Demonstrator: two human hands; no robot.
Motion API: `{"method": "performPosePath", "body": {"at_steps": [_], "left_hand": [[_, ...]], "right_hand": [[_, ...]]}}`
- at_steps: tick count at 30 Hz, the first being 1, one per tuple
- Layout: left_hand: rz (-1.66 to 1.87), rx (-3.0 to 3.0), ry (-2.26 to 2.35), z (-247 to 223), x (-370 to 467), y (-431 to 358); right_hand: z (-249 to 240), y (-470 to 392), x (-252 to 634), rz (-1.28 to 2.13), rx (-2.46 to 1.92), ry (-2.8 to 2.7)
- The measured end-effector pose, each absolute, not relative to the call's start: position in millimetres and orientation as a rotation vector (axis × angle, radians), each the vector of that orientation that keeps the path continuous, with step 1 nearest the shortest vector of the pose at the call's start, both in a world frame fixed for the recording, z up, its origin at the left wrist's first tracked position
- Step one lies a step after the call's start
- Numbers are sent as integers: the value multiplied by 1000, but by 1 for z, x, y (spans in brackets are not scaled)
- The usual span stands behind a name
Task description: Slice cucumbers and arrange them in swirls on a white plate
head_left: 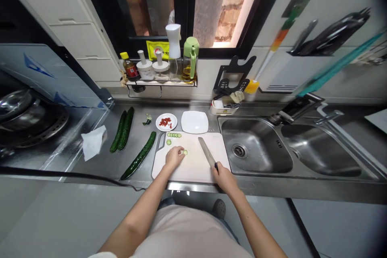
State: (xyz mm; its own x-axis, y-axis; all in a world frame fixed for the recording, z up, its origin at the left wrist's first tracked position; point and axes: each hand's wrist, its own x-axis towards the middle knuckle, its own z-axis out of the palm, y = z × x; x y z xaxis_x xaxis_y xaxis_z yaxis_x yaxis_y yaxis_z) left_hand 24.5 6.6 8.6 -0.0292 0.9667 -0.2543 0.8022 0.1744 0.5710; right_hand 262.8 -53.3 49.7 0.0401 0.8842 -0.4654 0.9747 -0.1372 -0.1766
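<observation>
On the white cutting board [193, 169], my left hand [174, 157] has its fingertips closed on a small pale green cucumber slice [185, 152]. My right hand [224, 177] is wrapped round the dark handle of a knife [206, 151], whose blade points up and to the left over the board. A row of cucumber slices [174, 135] lies near the board's top left, with another slice [168, 142] just below. Behind the board are a small plate [157, 122] with chopped red pieces and a white square plate [194, 122].
One whole cucumber [139, 156] lies left of the board, with two more [122, 130] beyond it. A crumpled white paper [93, 142] is at the left. The double sink [256, 145] adjoins the board's right side. A bottle shelf [163, 83] hangs behind.
</observation>
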Motion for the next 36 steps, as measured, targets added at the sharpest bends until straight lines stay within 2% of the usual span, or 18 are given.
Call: {"method": "performPosePath", "body": {"at_steps": [14, 36], "left_hand": [[399, 1494, 1983, 5, 27, 10], [333, 1410, 2067, 4, 29, 21]], "right_hand": [[81, -89, 239, -719, 1939, 2020], [80, -101, 225, -741, 1897, 1999]]}}
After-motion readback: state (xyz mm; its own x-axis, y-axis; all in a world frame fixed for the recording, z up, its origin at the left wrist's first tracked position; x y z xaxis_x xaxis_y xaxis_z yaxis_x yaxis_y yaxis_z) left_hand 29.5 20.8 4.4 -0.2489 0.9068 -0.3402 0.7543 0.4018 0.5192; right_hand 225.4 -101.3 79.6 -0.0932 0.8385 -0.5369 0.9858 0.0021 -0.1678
